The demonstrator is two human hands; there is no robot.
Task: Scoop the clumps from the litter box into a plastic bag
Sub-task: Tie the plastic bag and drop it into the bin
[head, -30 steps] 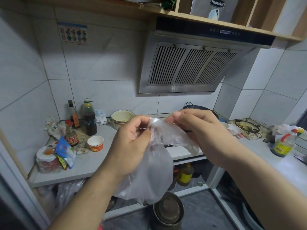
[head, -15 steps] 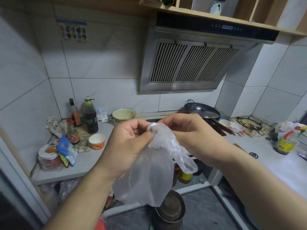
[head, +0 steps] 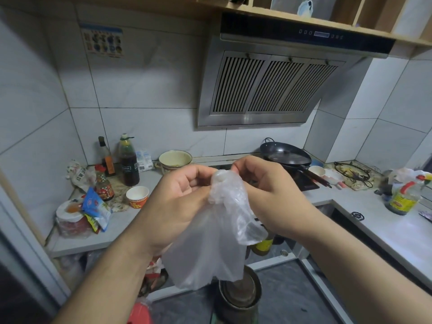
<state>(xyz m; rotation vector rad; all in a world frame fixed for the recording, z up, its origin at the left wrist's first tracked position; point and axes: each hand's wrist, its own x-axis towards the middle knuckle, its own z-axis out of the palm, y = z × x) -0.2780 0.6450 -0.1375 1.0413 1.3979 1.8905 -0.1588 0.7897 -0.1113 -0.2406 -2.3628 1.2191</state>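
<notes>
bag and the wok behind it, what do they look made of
Bag: thin clear plastic film, glossy; it crumples and the hands show through. Wok: seemingly dark metal, perhaps iron or coated steel, with a dull sheen.

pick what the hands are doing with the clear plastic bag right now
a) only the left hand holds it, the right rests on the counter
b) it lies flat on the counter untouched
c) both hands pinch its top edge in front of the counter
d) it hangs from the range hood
c: the left hand and the right hand both pinch the gathered top of the plastic bag, which hangs down between them in the air.
</notes>
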